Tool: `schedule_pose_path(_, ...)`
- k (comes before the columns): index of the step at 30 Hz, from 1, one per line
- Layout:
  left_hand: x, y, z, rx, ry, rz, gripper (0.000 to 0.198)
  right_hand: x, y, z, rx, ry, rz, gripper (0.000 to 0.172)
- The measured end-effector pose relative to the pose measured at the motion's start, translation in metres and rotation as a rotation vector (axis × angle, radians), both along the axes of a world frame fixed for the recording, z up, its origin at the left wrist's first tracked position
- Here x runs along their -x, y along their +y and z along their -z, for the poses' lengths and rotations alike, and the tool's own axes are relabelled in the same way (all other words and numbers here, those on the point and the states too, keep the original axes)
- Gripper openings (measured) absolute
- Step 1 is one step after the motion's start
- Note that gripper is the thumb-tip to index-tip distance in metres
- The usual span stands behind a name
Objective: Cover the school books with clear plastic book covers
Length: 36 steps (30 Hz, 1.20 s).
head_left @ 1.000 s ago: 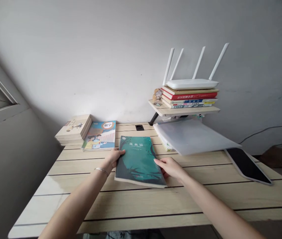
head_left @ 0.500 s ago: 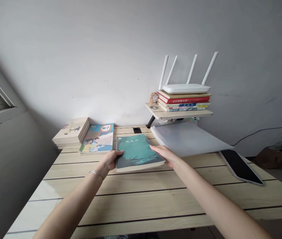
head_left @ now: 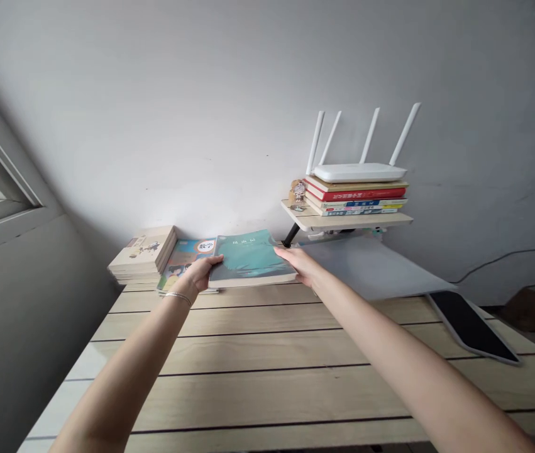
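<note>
Head view: a teal paperback book (head_left: 248,258) sits at the far part of a pale wood-grain desk (head_left: 267,377), farther from the body than in the earlier views. It no longer lies clear of a mathematics textbook (head_left: 185,255), but now covers that textbook's right part. Whether the two touch cannot be told. The book's cover faces up, its title end points toward the wall, and its long axis runs roughly from the person toward the wall, strongly foreshortened. The left hand (head_left: 198,272), wearing a thin bracelet (head_left: 177,297), grips the book's left edge; the right hand (head_left: 298,263) presses on its right edge, so that the book is held between both hands. To the left stands a stack of paperbacks (head_left: 143,251). To the right, a wall shelf (head_left: 347,220) bears a pile of books (head_left: 356,195) topped by a white router (head_left: 359,172). Below the shelf lies a translucent plastic folder (head_left: 371,267), and farther right a black tablet (head_left: 469,327) rests on the desk.
</note>
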State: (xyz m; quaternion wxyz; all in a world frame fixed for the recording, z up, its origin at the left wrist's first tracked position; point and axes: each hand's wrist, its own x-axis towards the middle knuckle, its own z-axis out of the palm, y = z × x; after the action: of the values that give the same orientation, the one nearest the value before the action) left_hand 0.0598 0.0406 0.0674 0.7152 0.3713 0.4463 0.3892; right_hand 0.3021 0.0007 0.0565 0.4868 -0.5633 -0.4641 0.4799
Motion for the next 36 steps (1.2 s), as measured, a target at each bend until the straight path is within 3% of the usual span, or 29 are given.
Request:
schedule_pose_path(2, 0.002, -0.014, 0.008, -0.027, 0.011, -0.02, 0.015, 0.002, -0.007, 0.014, -0.077, -0.068, 0.014, 0.038)
schedule_pose_path(6, 0.011, -0.04, 0.04, -0.135, 0.116, -0.112, 0.017, 0.011, -0.025, 0.057, -0.22, -0.293, 0.088, 0.048)
schedule_pose_path(9, 0.024, -0.042, 0.054, -0.198, 0.23, -0.12, 0.015, 0.026, -0.024, 0.074, -0.24, -0.337, 0.09, 0.052)
schedule_pose_path(12, 0.045, -0.026, 0.047, -0.249, 0.296, -0.147, 0.02, 0.045, -0.007, 0.068, -0.252, -0.349, 0.078, 0.052)
schedule_pose_path(17, 0.09, 0.016, 0.021, -0.362, 0.428, -0.208, 0.039, 0.089, 0.041, 0.048, -0.278, -0.356, 0.079, 0.05)
schedule_pose_path(20, 0.11, 0.032, 0.019, -0.424, 0.571, -0.306, 0.051, 0.114, 0.067, 0.051, -0.279, -0.372, 0.078, 0.049)
schedule_pose_path(23, 0.12, 0.027, 0.034, -0.501, 0.678, -0.382, 0.042, 0.13, 0.085, 0.067, -0.254, -0.392, 0.069, 0.049)
schedule_pose_path(29, 0.141, -0.01, 0.083, -0.744, 0.811, -0.523, 0.023, 0.133, 0.096, 0.095, -0.186, -0.419, 0.068, 0.047)
schedule_pose_path(32, 0.149, -0.017, 0.095, -0.668, 0.784, -0.536, 0.028, 0.134, 0.1, 0.094, -0.174, -0.425, 0.061, 0.047)
schedule_pose_path(36, 0.149, -0.017, 0.099, -0.556, 0.7, -0.525, 0.035, 0.141, 0.103, 0.091, -0.177, -0.457, 0.043, 0.047)
